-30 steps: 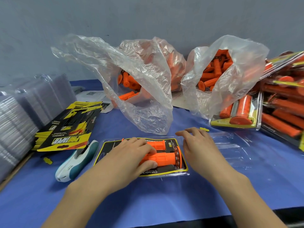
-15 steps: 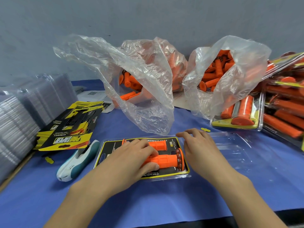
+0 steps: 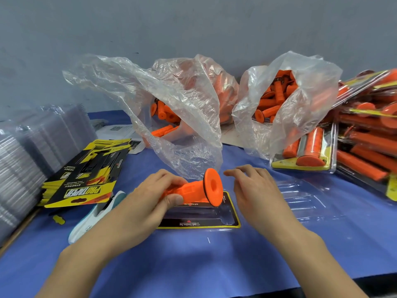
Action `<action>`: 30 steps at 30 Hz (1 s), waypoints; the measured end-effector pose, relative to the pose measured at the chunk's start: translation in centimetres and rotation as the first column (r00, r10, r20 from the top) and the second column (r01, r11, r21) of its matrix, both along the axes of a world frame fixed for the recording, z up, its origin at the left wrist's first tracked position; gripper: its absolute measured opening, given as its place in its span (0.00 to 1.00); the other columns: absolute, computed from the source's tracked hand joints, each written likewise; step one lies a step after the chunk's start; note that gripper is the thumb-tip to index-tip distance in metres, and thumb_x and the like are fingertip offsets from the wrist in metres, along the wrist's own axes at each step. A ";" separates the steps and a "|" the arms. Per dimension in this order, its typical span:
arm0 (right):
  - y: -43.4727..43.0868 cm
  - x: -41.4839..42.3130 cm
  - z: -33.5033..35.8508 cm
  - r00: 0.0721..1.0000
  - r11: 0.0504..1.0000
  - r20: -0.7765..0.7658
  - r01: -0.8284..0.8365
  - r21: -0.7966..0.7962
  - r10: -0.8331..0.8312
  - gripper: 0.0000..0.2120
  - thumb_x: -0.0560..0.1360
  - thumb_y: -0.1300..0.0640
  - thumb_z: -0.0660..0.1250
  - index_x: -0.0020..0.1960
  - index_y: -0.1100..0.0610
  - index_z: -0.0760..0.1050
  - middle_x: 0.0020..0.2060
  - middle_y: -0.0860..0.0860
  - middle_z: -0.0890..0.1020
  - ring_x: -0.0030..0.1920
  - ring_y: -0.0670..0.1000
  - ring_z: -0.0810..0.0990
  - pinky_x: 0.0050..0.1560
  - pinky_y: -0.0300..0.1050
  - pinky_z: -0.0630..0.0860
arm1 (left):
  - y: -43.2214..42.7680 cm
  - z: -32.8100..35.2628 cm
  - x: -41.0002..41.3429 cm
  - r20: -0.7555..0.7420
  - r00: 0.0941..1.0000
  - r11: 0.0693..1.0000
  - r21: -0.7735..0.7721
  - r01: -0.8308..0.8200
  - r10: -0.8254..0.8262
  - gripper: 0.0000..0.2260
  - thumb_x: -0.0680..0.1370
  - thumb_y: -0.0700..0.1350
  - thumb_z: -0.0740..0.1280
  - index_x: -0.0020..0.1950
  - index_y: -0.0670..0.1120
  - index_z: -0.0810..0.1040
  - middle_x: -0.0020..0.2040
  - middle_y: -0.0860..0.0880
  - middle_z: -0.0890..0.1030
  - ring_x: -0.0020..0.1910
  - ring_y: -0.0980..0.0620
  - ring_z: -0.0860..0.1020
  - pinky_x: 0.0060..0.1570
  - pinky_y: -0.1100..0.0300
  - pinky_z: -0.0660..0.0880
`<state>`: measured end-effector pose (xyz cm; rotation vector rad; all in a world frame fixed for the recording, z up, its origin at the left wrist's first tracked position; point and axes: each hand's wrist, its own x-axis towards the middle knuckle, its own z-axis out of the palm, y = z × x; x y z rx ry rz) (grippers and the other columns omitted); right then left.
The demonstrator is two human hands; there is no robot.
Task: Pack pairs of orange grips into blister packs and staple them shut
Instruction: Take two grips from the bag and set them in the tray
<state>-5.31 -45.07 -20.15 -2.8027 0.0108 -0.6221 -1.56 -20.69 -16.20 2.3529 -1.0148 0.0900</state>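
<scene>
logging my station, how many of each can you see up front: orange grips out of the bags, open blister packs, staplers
orange grip, in the left hand: 1
open blister pack: 1
stapler: 1
total: 3

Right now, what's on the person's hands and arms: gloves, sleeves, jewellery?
Nothing worn. The left hand and right hand are bare: no gloves, no rings visible. The left forearm and right forearm are bare down to the frame edge: no sleeve, cuff, watch or wristband shows.
</scene>
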 end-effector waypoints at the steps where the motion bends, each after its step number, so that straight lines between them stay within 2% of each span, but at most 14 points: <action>1: 0.1 0.0 0.2 0.999 0.998 0.051 -0.022 0.057 0.020 0.18 0.78 0.64 0.61 0.65 0.52 0.77 0.59 0.52 0.79 0.58 0.60 0.75 0.61 0.55 0.70 | 0.1 0.1 0.0 -0.021 1.000 0.999 -0.048 0.005 -0.006 0.11 0.78 0.56 0.59 0.59 0.60 0.74 0.54 0.62 0.75 0.56 0.58 0.74 0.53 0.69 0.68; 3: 0.5 -0.2 1.1 0.986 0.954 0.157 -0.098 0.284 0.054 0.15 0.81 0.61 0.60 0.63 0.50 0.77 0.57 0.48 0.80 0.57 0.55 0.77 0.59 0.50 0.71 | 0.2 0.2 0.0 -0.039 0.999 0.994 -0.108 0.012 -0.017 0.09 0.79 0.53 0.60 0.58 0.60 0.74 0.54 0.60 0.75 0.52 0.59 0.75 0.50 0.72 0.68; 4: 0.7 -0.4 1.7 0.979 0.889 0.188 -0.149 0.433 0.073 0.13 0.82 0.57 0.59 0.62 0.48 0.78 0.56 0.45 0.81 0.57 0.50 0.77 0.59 0.44 0.72 | 0.2 0.2 0.1 -0.046 0.999 0.992 -0.125 0.013 -0.019 0.09 0.79 0.53 0.61 0.58 0.59 0.74 0.54 0.60 0.75 0.51 0.60 0.76 0.48 0.72 0.68; 6: 1.2 -0.9 3.2 0.966 0.682 0.196 -0.257 0.685 0.167 0.10 0.82 0.49 0.61 0.58 0.44 0.79 0.51 0.40 0.83 0.53 0.42 0.79 0.52 0.32 0.72 | 0.3 0.2 0.2 -0.054 0.998 0.990 -0.140 0.010 -0.017 0.09 0.79 0.53 0.61 0.58 0.59 0.74 0.54 0.60 0.75 0.51 0.59 0.76 0.47 0.71 0.69; 8: 1.6 -1.3 4.4 0.928 0.480 0.188 -0.331 0.812 0.323 0.10 0.80 0.46 0.62 0.56 0.45 0.80 0.47 0.43 0.84 0.47 0.42 0.82 0.47 0.32 0.74 | 0.4 0.2 0.4 -0.052 0.999 0.989 -0.146 0.004 -0.012 0.09 0.79 0.53 0.61 0.58 0.59 0.74 0.55 0.60 0.75 0.52 0.57 0.76 0.47 0.70 0.71; 11: 2.4 -1.4 5.0 0.886 0.347 0.159 -0.329 0.878 0.436 0.09 0.77 0.52 0.68 0.56 0.46 0.82 0.46 0.47 0.86 0.44 0.47 0.83 0.44 0.37 0.79 | 0.6 0.4 0.4 -0.048 0.999 0.987 -0.160 -0.012 0.004 0.08 0.80 0.52 0.61 0.58 0.59 0.74 0.55 0.61 0.75 0.54 0.57 0.76 0.49 0.70 0.71; 13: 2.6 -1.2 5.0 0.883 0.280 0.164 -0.308 0.909 0.439 0.09 0.77 0.55 0.69 0.56 0.48 0.82 0.47 0.48 0.86 0.46 0.52 0.85 0.45 0.40 0.81 | 0.8 0.6 0.5 -0.028 0.999 0.987 -0.156 -0.032 0.028 0.08 0.80 0.53 0.61 0.58 0.59 0.74 0.55 0.62 0.75 0.56 0.58 0.75 0.51 0.70 0.70; 16: 2.9 -0.8 5.1 0.884 0.201 0.197 -0.304 0.931 0.424 0.09 0.77 0.58 0.69 0.55 0.50 0.83 0.48 0.50 0.86 0.47 0.53 0.86 0.45 0.39 0.81 | 0.8 1.1 0.5 0.024 0.997 0.984 -0.166 -0.063 0.068 0.10 0.80 0.52 0.61 0.60 0.57 0.75 0.55 0.61 0.76 0.57 0.59 0.74 0.53 0.70 0.68; 19: 3.0 -0.2 5.3 0.900 0.136 0.268 -0.330 0.934 0.344 0.09 0.75 0.58 0.70 0.53 0.50 0.84 0.47 0.52 0.87 0.45 0.50 0.86 0.45 0.37 0.80 | 1.2 1.5 0.8 0.065 0.970 0.937 -0.283 -0.205 0.232 0.11 0.80 0.55 0.61 0.62 0.57 0.74 0.54 0.60 0.77 0.56 0.62 0.74 0.53 0.74 0.67; 21: 2.9 0.3 5.6 0.910 0.030 0.327 -0.346 0.938 0.254 0.12 0.72 0.55 0.71 0.54 0.53 0.83 0.45 0.52 0.87 0.43 0.48 0.85 0.45 0.37 0.80 | 1.8 1.5 1.3 0.040 0.911 0.866 -0.328 -0.377 0.411 0.08 0.81 0.54 0.62 0.57 0.55 0.76 0.51 0.58 0.77 0.51 0.61 0.75 0.48 0.72 0.68; 23: 2.7 0.8 5.8 0.917 -0.047 0.366 -0.363 0.931 0.156 0.12 0.71 0.54 0.70 0.54 0.54 0.81 0.44 0.51 0.87 0.43 0.48 0.85 0.45 0.38 0.80 | 2.3 1.1 1.7 -0.005 0.823 0.803 -0.213 -0.556 0.569 0.08 0.80 0.54 0.63 0.51 0.52 0.79 0.47 0.55 0.77 0.48 0.54 0.77 0.49 0.60 0.73; 25: 2.7 1.1 5.9 0.922 -0.070 0.378 -0.373 0.925 0.083 0.08 0.76 0.59 0.69 0.54 0.54 0.81 0.43 0.50 0.87 0.43 0.48 0.85 0.45 0.37 0.80 | 1.9 0.3 1.8 0.001 0.774 0.774 -0.023 -0.633 0.633 0.13 0.80 0.58 0.62 0.47 0.52 0.80 0.44 0.53 0.78 0.49 0.47 0.78 0.54 0.50 0.74; 28: 3.3 1.6 6.0 0.930 -0.058 0.367 -0.364 0.929 0.032 0.07 0.78 0.62 0.66 0.54 0.55 0.80 0.42 0.48 0.87 0.43 0.46 0.84 0.44 0.36 0.80 | 0.5 -0.8 1.4 0.038 0.760 0.739 0.208 -0.641 0.649 0.21 0.79 0.65 0.58 0.35 0.54 0.78 0.39 0.52 0.79 0.49 0.45 0.77 0.51 0.52 0.71; 30: 3.8 1.8 6.0 0.933 -0.042 0.358 -0.357 0.933 0.035 0.08 0.78 0.62 0.67 0.56 0.55 0.80 0.42 0.47 0.87 0.43 0.45 0.84 0.44 0.36 0.80 | -0.1 -1.6 1.4 0.044 0.754 0.724 0.244 -0.645 0.656 0.22 0.79 0.65 0.57 0.35 0.53 0.78 0.39 0.53 0.80 0.49 0.45 0.77 0.48 0.54 0.65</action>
